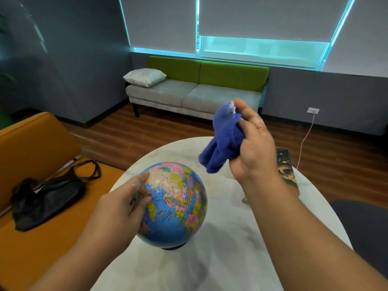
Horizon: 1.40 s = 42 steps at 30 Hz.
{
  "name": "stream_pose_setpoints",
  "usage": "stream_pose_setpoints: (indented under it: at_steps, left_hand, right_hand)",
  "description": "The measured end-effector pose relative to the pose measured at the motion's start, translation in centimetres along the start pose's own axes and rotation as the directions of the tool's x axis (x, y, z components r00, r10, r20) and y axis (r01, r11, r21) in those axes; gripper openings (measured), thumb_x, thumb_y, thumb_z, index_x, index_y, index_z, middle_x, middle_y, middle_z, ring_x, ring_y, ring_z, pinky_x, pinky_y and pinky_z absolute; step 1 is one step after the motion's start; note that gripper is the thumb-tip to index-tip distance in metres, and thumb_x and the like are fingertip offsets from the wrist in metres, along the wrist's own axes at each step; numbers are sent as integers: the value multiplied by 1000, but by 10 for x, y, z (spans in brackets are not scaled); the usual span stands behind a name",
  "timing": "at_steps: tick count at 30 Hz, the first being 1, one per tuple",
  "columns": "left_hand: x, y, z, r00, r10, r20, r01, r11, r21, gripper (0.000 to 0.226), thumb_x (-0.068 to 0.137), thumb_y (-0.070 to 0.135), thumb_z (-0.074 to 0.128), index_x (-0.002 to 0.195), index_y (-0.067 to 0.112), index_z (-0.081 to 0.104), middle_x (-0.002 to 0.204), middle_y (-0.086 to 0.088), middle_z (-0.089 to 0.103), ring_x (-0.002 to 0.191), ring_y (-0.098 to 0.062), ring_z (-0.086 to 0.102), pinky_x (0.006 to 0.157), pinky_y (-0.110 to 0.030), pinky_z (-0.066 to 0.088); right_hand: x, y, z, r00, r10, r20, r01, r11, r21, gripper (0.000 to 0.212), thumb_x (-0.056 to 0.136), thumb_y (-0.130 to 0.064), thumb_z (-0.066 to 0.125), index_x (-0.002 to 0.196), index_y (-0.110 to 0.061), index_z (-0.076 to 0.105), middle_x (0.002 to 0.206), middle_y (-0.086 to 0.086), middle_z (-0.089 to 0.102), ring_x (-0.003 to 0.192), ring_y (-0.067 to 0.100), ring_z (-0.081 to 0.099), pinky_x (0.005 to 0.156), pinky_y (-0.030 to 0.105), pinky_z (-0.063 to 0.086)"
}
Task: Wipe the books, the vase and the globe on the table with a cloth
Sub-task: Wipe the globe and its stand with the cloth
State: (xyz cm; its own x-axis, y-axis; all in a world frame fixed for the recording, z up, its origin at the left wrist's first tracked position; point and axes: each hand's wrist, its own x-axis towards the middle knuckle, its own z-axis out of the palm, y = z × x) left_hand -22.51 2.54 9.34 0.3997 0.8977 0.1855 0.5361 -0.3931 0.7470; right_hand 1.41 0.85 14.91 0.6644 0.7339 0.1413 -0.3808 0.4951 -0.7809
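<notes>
A blue globe (176, 206) with coloured countries stands on a dark base on the white round table (226, 248). My left hand (123, 208) holds the globe's left side, fingers spread against the sphere. My right hand (254, 143) is raised above the table and grips a bunched blue cloth (222, 139), which hangs clear of the globe, up and to its right. A dark-covered book (287, 171) lies at the table's far right edge, partly hidden by my right wrist. No vase shows in the head view.
An orange seat (42, 143) with a black bag (46, 196) stands left of the table. A grey and green sofa (195, 91) with a white pillow stands at the far wall. A white cable (304, 141) runs from a wall socket. A dark chair (365, 227) sits at right.
</notes>
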Motion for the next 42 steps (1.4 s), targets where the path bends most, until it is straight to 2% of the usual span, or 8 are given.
stream_pose_setpoints:
  at_steps: [5, 11, 15, 22, 28, 33, 39, 42]
  left_hand:
    - [-1, -1, -2, 1000, 11, -8, -11, 998, 69, 20, 89, 17, 64, 76, 29, 55, 130, 30, 52, 107, -4, 56, 84, -29, 53]
    - [-1, -3, 0, 1000, 4, 8, -4, 1000, 9, 12, 89, 13, 63, 91, 25, 58, 119, 32, 54, 81, 21, 56, 65, 0, 44]
    - [-1, -7, 1, 1000, 20, -2, -20, 999, 50, 13, 89, 14, 64, 97, 24, 61, 116, 35, 53, 102, 8, 54, 75, -6, 43]
    - [2, -8, -1, 1000, -4, 7, 4, 999, 49, 18, 89, 17, 64, 105, 24, 59, 103, 31, 58, 82, 13, 61, 70, -16, 56]
    - [0, -6, 1, 1000, -4, -1, 4, 997, 73, 15, 89, 17, 64, 104, 19, 62, 119, 27, 56, 110, -1, 55, 78, -16, 51]
    - [-1, -7, 0, 1000, -27, 7, 26, 996, 88, 25, 90, 20, 63, 114, 20, 61, 114, 21, 61, 95, -3, 60, 73, -27, 58]
    - [-3, 1, -2, 1000, -20, 14, 19, 997, 79, 26, 89, 20, 65, 86, 44, 55, 119, 24, 59, 100, -8, 61, 78, -34, 58]
    - [-3, 0, -2, 999, -32, 18, 32, 999, 25, 23, 89, 18, 64, 88, 40, 58, 108, 27, 59, 90, -3, 65, 69, -29, 60]
  right_hand:
    - [-12, 55, -10, 951, 296, -87, -290, 955, 67, 26, 85, -24, 64, 111, -21, 67, 125, 8, 62, 111, 32, 58, 100, 48, 47]
    - [-40, 83, -46, 928, 373, -18, -337, 814, -474, 26, 98, -29, 45, 109, -29, 69, 117, -5, 66, 109, 13, 61, 90, 27, 50]
    - [-48, 76, -50, 901, 433, 0, -332, 691, -642, 23, 97, -25, 51, 111, -34, 65, 113, -9, 67, 104, 7, 61, 87, 25, 51]
    - [-71, 57, -28, 910, 166, 380, 268, 464, -844, 34, 88, -16, 64, 117, -32, 68, 118, -19, 57, 111, -5, 50, 100, 8, 37]
    - [-53, 54, -23, 934, 202, 294, 202, 378, -903, 31, 91, -19, 60, 119, -29, 67, 118, -13, 55, 109, 1, 49, 101, 15, 39]
    - [-71, 52, -10, 833, 232, 502, 448, 248, -859, 35, 93, -26, 57, 128, -31, 61, 127, -17, 48, 119, 3, 37, 104, 15, 30]
    - [-43, 52, -7, 889, 252, 381, 336, 206, -919, 32, 95, -25, 53, 126, -26, 63, 123, -10, 51, 118, 10, 46, 99, 16, 35]
    - [-55, 49, 5, 783, 299, 545, 545, 90, -833, 38, 96, -28, 50, 134, -30, 56, 133, -14, 46, 121, 11, 35, 101, 20, 30]
